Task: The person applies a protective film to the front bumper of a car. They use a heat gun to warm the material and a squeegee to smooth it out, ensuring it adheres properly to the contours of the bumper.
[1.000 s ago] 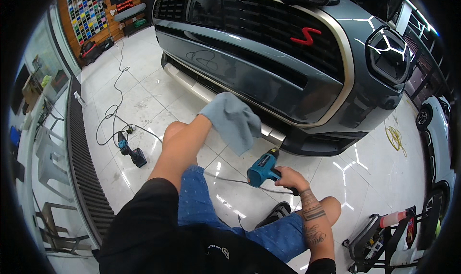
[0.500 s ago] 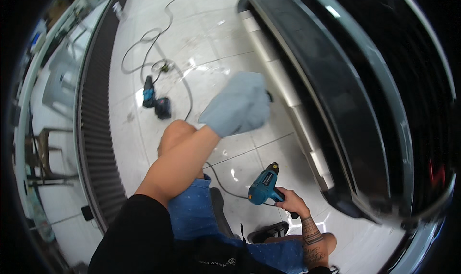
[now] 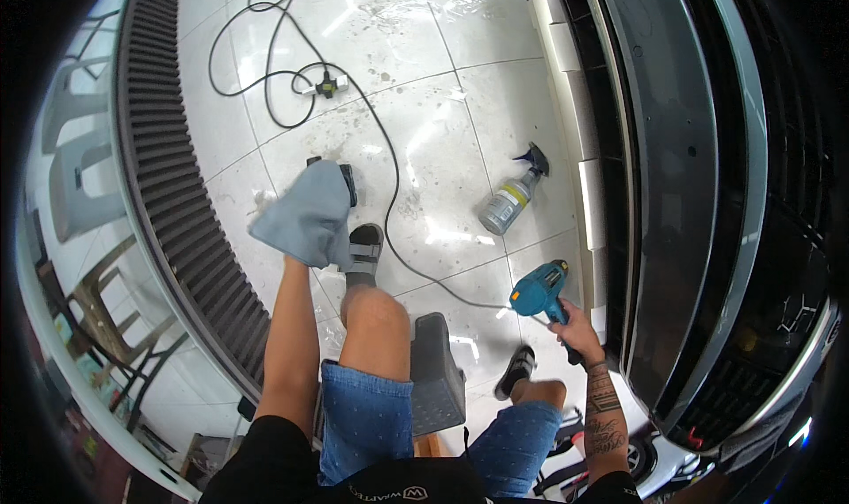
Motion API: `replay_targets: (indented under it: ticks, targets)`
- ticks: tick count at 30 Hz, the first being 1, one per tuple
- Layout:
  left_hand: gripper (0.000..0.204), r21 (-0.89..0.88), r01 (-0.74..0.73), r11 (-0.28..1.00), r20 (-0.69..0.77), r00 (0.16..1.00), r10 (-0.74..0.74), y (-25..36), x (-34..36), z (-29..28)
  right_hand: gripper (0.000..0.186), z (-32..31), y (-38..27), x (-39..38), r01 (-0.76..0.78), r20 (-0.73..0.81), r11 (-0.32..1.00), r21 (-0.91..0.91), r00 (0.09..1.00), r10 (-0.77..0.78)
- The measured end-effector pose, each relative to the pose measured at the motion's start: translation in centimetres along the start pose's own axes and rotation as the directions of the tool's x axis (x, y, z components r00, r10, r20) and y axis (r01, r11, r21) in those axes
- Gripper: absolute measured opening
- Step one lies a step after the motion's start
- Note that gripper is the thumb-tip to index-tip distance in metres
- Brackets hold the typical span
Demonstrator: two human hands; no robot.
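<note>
My right hand [image 3: 577, 332] is closed around the handle of a corded teal heat gun [image 3: 538, 289], its nozzle pointing away from me and up toward the car. A grey cloth [image 3: 308, 210] drapes over my left hand, so its fingers are hidden; only my left forearm [image 3: 292, 354] shows below it. Black parts of a power tool [image 3: 350, 184] stick out at the cloth's right edge. Whether my hand grips that tool is hidden. A clear spray bottle [image 3: 509, 202] with a dark trigger head lies on the tiles between my hands, touched by neither.
A dark car bumper [image 3: 654, 177] with pale blocks [image 3: 575, 133] along its lower edge runs down the right. A black cable [image 3: 393, 177] loops across the floor to a plug connector [image 3: 329, 84]. A ridged dark strip [image 3: 177, 133] edges the left. A grey stool [image 3: 436, 371] stands between my legs.
My left hand, cloth over it, has swung left from beside the bumper toward the power tool. The spray bottle is uncovered now. My right hand still holds the heat gun. The view has shifted.
</note>
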State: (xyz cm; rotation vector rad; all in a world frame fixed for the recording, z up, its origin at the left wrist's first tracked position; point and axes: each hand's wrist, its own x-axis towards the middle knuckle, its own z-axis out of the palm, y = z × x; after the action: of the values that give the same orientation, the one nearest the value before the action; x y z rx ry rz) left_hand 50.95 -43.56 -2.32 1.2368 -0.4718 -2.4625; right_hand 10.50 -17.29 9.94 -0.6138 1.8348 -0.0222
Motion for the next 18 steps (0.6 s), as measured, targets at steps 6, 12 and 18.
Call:
replay_targets:
  ticks: [6, 12, 18]
  targets:
    - [0.024, 0.396, 0.116, 0.911, -0.295, 0.956, 0.007, -1.2, 1.6, -8.4, 0.062, -1.6, -4.3, 1.1, 0.033, -0.054, 0.983, 0.183, 0.998, -0.024]
    - [0.022, 0.667, 0.155, 0.729, -0.433, 0.877, 0.21, 7.8, -1.1, -16.5, 0.052, 1.0, -12.7, 4.2, 0.106, -0.142, 0.937, 0.333, 0.988, -0.061]
    - [0.02, 0.765, 0.09, 0.637, -0.482, 0.737, 0.474, 18.1, -2.6, -25.1, 0.057, 0.6, -24.8, 9.2, 0.356, -0.233, 0.922, -0.153, 0.894, -0.384]
